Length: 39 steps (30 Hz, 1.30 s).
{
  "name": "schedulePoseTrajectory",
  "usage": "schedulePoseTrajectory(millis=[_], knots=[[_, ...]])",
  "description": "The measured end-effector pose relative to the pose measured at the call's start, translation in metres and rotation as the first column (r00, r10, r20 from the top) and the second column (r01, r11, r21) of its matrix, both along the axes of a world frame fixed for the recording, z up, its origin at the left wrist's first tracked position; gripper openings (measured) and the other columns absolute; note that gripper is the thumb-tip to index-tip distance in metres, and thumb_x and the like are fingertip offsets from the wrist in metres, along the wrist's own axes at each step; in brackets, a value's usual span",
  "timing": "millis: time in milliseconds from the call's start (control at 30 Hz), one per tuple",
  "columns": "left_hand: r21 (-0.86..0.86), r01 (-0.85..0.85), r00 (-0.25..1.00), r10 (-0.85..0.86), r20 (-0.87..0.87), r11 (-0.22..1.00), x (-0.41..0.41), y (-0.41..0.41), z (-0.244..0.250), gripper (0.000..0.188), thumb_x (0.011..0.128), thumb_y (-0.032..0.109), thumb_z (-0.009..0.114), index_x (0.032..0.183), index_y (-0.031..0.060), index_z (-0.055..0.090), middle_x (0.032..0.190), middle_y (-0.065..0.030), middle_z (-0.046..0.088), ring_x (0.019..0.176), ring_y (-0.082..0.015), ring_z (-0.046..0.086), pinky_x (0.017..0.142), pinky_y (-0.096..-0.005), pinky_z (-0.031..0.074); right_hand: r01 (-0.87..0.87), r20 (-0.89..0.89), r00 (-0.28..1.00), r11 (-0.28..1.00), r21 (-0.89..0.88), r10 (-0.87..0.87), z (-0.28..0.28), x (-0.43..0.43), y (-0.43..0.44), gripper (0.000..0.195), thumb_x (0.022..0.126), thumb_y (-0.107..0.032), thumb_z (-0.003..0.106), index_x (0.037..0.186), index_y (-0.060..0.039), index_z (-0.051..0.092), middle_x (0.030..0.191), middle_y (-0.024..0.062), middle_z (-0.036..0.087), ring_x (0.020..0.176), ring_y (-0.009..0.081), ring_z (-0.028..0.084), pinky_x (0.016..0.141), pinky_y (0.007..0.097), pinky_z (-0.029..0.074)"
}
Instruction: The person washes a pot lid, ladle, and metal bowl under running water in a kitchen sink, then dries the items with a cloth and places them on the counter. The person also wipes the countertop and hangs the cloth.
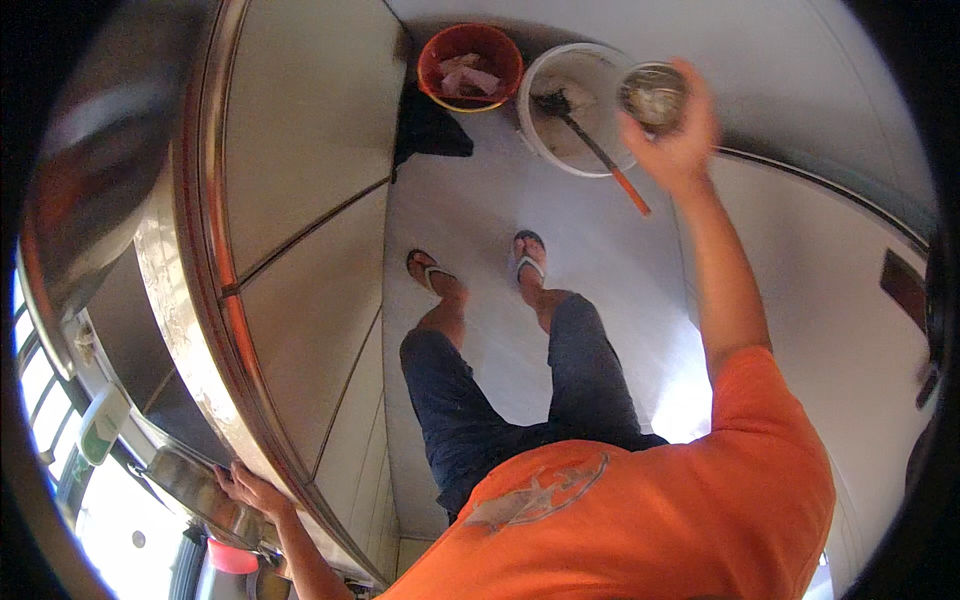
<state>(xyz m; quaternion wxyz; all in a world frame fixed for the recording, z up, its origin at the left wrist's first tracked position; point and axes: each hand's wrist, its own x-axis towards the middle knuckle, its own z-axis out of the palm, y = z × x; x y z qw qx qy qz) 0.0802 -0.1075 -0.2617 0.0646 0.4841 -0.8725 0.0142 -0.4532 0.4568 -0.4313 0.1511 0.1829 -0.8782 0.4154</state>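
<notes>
My right hand [682, 142], slightly blurred, grips a round, shiny container [654, 97] that looks like metal. It is held over the right rim of a white plastic bucket [534, 142]. In that bucket leans a long dark tool with an orange handle end [630, 191]; its dark head lies inside. Down at the lower left, my left hand [259, 495] is at the counter edge beside a metal pot [184, 480]. Its fingertips reach the pot's side, but whether they grip it is unclear.
A red bucket [431, 71] with pale scraps inside stands left of the white one. Dark cloth or plastic [435, 131] lies below it. Cabinet doors [300, 150] line the left side under the counter [169, 277]. A green-and-white bottle [105, 424] stands near the window.
</notes>
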Motion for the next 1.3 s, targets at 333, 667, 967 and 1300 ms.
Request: schedulePoseTrajectory(millis=[333,667,967,1300], knots=[[0.048,-0.041,0.994,0.045,-0.102,0.998,-0.033,0.024,0.004,0.053,0.104,0.033,0.045,0.135,-0.0103,0.052,0.15,-0.0225,0.038,0.137,-0.0333,0.037,0.113,-0.0423,0.03,-0.189,0.575,0.693,0.661,0.726,-0.434,-0.156,-0.022,0.037,0.066,0.074,-0.043,0.077,0.116,0.0054,0.061,0.11,0.0225,0.07,0.105,0.0391,0.066,0.089,0.0451,0.054],[0.047,-0.029,0.992,0.035,-0.12,0.998,-0.048,0.018,0.002,0.054,0.102,0.03,0.046,0.144,-0.0046,0.045,0.15,-0.021,0.04,0.136,-0.0329,0.039,0.113,-0.0435,0.029,-0.19,0.525,0.702,0.584,0.789,-0.481,-0.165,-0.028,0.022,0.071,0.075,-0.054,0.073,0.121,-0.0002,0.062,0.114,0.0203,0.068,0.106,0.0385,0.065,0.088,0.0447,0.053],[0.243,-0.075,0.941,0.149,-0.303,0.967,-0.041,0.045,-0.005,0.042,0.105,0.024,0.043,0.131,-0.0072,0.055,0.155,-0.0126,0.03,0.14,-0.0278,0.032,0.117,-0.04,0.026,-0.028,0.441,0.848,0.808,0.588,-0.292,-0.149,-0.035,0.011,0.076,0.077,-0.05,0.073,0.13,0.0015,0.055,0.123,0.023,0.065,0.115,0.0398,0.062,0.096,0.0453,0.05],[0.033,-0.037,0.987,0.042,-0.158,0.999,-0.085,0.069,-0.007,0.033,0.098,0.026,0.052,0.097,-0.0015,0.07,0.151,-0.0276,0.034,0.137,-0.0432,0.03,0.115,-0.0512,0.021,-0.123,0.474,0.88,0.948,0.293,-0.032,-0.071,0.023,-0.033,0.063,0.074,-0.028,0.081,0.122,0.0016,0.052,0.113,0.0219,0.062,0.105,0.0363,0.062,0.093,0.0435,0.048]])
